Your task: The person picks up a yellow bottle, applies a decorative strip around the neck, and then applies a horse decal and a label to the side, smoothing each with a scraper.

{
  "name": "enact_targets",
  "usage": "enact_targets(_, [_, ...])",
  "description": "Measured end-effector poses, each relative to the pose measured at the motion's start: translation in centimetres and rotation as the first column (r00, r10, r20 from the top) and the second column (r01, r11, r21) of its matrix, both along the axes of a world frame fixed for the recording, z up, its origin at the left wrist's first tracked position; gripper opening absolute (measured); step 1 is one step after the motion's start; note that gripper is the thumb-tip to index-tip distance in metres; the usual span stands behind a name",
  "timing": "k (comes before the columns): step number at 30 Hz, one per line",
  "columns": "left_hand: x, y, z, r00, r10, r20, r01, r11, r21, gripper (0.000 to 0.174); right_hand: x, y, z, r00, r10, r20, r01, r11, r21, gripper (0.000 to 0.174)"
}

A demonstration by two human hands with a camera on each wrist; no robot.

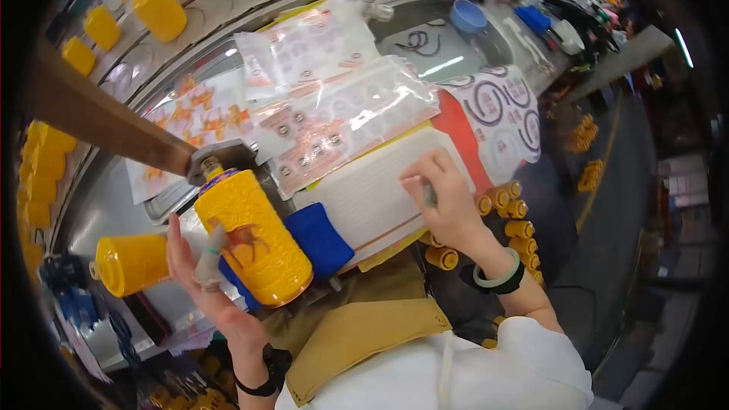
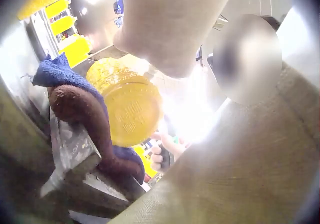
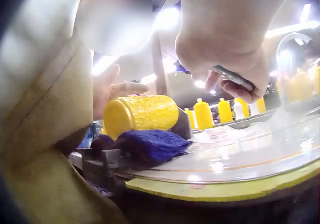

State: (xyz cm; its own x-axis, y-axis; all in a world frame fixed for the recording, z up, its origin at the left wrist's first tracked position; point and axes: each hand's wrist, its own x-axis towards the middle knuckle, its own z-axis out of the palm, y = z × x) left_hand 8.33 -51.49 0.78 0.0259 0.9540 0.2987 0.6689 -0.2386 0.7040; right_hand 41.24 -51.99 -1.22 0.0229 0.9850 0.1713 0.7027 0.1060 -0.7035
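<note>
A yellow embossed bottle (image 1: 254, 239) with a brown horse picture lies on its side, its neck at a dark metal bracket (image 1: 220, 158). Blue cloth pads (image 1: 319, 239) support it from below. My left hand (image 1: 201, 269) is at the bottle's left side, fingers extended, and its thumb, in a pale finger cover (image 1: 215, 247), lies against the yellow surface near the horse. Over the white pad (image 1: 364, 197), my right hand (image 1: 449, 201) has its fingers curled around a small flat grey-green piece (image 3: 234, 76), mostly hidden in the palm.
Clear plastic sheets of printed decals (image 1: 345, 125) lie behind the white pad. Another yellow bottle (image 1: 133, 264) rests at the left. A wooden bar (image 1: 114, 114) slants in from the upper left. A blue bowl (image 1: 468, 17) sits in the back tray; more yellow bottles (image 1: 159, 9) line the far conveyor.
</note>
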Motion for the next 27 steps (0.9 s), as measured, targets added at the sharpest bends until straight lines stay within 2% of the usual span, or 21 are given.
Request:
enact_targets(2, [0.0, 0.5, -0.7, 0.999, -0.005, 0.044, 0.003, 0.999, 0.044, 0.108, 3.9, -1.7, -1.2, 0.968, -0.191, 0.163, 0.185, 0.981, 0.052, 0.013])
enact_targets(4, [0.1, 0.9, -0.9, 0.985, 0.053, 0.163, -0.067, 0.994, 0.085, 0.109, 8.0, -3.4, -2.0, 0.887, -0.357, 0.293, 0.348, 0.934, 0.087, 0.026])
enact_targets(5, [0.0, 1.1, -0.7, 0.987, 0.057, 0.148, -0.066, 0.996, 0.055, 0.112, 9.7, -4.2, -2.0, 0.883, -0.364, 0.298, 0.355, 0.931, 0.086, 0.026])
enact_targets(6, [0.1, 1.3, -1.0, 0.987, 0.052, 0.152, -0.061, 0.997, 0.054, 0.112, 11.2, -4.9, -2.0, 0.802, -0.441, 0.403, 0.466, 0.884, 0.039, 0.034])
enact_targets(7, [0.3, 1.7, -1.4, 0.973, 0.049, 0.225, -0.068, 0.994, 0.080, 0.109, 12.5, -5.5, -2.1, 0.705, -0.496, 0.506, 0.573, 0.819, 0.005, 0.042])
enact_targets(8, [0.5, 1.8, -1.6, 0.954, 0.044, 0.296, -0.079, 0.991, 0.105, 0.107, 13.7, -5.9, -2.4, 0.703, -0.498, 0.508, 0.576, 0.818, 0.004, 0.042])
enact_targets(10, [0.5, 1.9, -1.4, 0.960, 0.027, 0.280, -0.056, 0.994, 0.094, 0.106, 15.2, -6.3, -3.1, 0.617, -0.412, 0.671, 0.547, 0.837, 0.011, 0.052])
enact_targets(12, [0.5, 2.0, -1.2, 0.964, 0.012, 0.265, -0.035, 0.996, 0.083, 0.106, 15.5, -6.7, -3.0, 0.593, -0.393, 0.703, 0.586, 0.809, -0.042, 0.048])
enact_targets(14, [0.5, 2.0, -1.3, 0.961, 0.040, 0.273, -0.060, 0.996, 0.066, 0.110, 15.5, -7.4, -2.5, 0.598, -0.410, 0.688, 0.606, 0.793, -0.054, 0.037])
enact_targets(15, [0.3, 2.0, -1.5, 0.961, 0.038, 0.274, -0.058, 0.996, 0.063, 0.110, 15.8, -7.6, -2.4, 0.597, -0.409, 0.690, 0.608, 0.792, -0.056, 0.037])
enact_targets(17, [-0.2, 2.1, -2.0, 0.953, 0.031, 0.301, -0.051, 0.997, 0.057, 0.111, 16.6, -8.2, -2.4, 0.669, -0.542, 0.509, 0.660, 0.748, -0.072, 0.019])
enact_targets(18, [-0.1, 2.1, -2.1, 0.953, 0.027, 0.303, -0.046, 0.997, 0.057, 0.111, 17.2, -8.3, -2.6, 0.665, -0.545, 0.510, 0.664, 0.744, -0.071, 0.019])
enact_targets(19, [0.0, 2.1, -2.2, 0.945, 0.039, 0.326, -0.064, 0.996, 0.065, 0.111, 18.1, -8.2, -3.2, 0.641, -0.649, 0.409, 0.737, 0.670, -0.092, 0.021])
enact_targets(20, [0.0, 2.1, -2.1, 0.936, 0.053, 0.347, -0.083, 0.994, 0.073, 0.112, 19.3, -8.3, -4.2, 0.597, -0.742, 0.304, 0.798, 0.590, -0.125, 0.029])
enact_targets(21, [0.1, 2.1, -2.0, 0.934, 0.057, 0.352, -0.087, 0.994, 0.071, 0.111, 21.5, -8.8, -6.2, 0.603, -0.773, 0.199, 0.798, 0.578, -0.171, 0.044])
enact_targets(22, [-0.1, 2.0, -2.0, 0.933, 0.056, 0.354, -0.087, 0.994, 0.072, 0.111, 22.0, -8.6, -6.7, 0.602, -0.773, 0.198, 0.798, 0.578, -0.169, 0.044])
enact_targets(24, [-0.4, 1.9, -2.3, 0.934, 0.034, 0.356, -0.064, 0.995, 0.071, 0.108, 22.6, -8.3, -6.2, 0.567, -0.821, -0.064, 0.648, 0.492, -0.582, 0.046])
enact_targets(25, [-1.8, 2.0, -3.2, 0.955, 0.019, 0.295, -0.050, 0.994, 0.099, 0.102, 22.3, -8.3, -6.5, 0.564, -0.821, -0.094, 0.636, 0.504, -0.584, 0.034])
enact_targets(26, [-2.8, 2.0, -4.1, 0.970, -0.005, 0.242, -0.026, 0.992, 0.126, 0.097, 21.9, -8.2, -6.3, 0.564, -0.821, -0.090, 0.658, 0.512, -0.552, 0.032])
enact_targets(27, [-1.2, 1.8, -3.5, 0.940, -0.009, 0.341, -0.051, 0.985, 0.167, 0.093, 22.2, -8.5, -6.2, 0.581, -0.807, -0.109, 0.650, 0.540, -0.535, 0.032])
